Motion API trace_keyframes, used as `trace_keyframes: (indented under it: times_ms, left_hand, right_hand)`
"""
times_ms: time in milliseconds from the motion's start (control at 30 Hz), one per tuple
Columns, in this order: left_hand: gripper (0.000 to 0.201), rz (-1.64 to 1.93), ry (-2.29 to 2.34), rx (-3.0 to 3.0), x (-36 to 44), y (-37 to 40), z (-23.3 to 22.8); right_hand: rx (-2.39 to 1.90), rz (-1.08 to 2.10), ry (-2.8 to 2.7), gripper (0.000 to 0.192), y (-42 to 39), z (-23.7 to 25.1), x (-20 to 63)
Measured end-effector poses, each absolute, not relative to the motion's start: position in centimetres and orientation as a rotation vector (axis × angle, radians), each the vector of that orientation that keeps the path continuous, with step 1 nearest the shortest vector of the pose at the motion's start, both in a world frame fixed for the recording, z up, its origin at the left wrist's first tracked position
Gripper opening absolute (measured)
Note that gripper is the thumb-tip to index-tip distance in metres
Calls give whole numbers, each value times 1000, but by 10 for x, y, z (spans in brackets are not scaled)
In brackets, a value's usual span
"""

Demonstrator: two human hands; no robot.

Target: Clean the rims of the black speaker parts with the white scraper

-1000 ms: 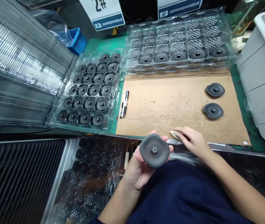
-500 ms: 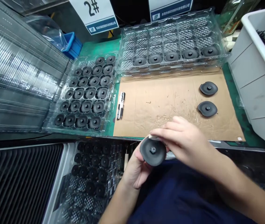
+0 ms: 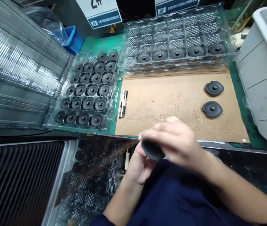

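I'm losing the middle of the dark disc [image 3: 152, 153], visible half a second ago: the right hand [image 3: 174, 141], pinching a pale pad [image 3: 140, 136], is now covering it. The left hand [image 3: 138, 168] is gripping the disc before the green tabletop [image 3: 105, 43]. Two loose discs [image 3: 214, 88] and pens [image 3: 123, 110] are lying on cardboard [image 3: 157, 89], clear trays [image 3: 161, 35] standing behind and left.

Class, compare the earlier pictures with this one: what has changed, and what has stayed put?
The right hand has moved left from the near edge of the cardboard to the held black disc, bringing the small pale piece to its rim. The disc's hub is now hidden. The left hand still holds the disc; the two other discs and the pens stayed put.
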State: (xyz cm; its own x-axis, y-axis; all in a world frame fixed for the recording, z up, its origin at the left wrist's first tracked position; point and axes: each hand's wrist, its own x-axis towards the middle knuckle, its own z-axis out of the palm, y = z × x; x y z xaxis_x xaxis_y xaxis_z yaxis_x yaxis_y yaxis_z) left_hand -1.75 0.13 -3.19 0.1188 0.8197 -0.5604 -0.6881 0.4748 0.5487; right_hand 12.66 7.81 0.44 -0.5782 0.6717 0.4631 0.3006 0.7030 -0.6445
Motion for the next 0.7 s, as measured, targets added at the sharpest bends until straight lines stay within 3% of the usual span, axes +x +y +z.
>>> trace_keyframes:
  times_ms: [167,300,433,600,700]
  left_hand:
    - [62,1217,708,154,-28,0,-28]
    - [55,1234,668,140,-30,1,-27]
    - [56,1228,700,142,-24,2,-28]
    - [56,1228,839,179,-20,0,-27]
    - [57,1233,931,232,-22,0,-25]
  right_hand:
    - [-1242,930,-2106,22,83,-53,152]
    - [-1403,1048,-2059,21,67,-91,166]
    - [-1422,1001,-1942,22,62,-54,157]
    - [-895,830,-1938,28,53,14,124]
    - [-750,1044,-2073,25,52,23,114]
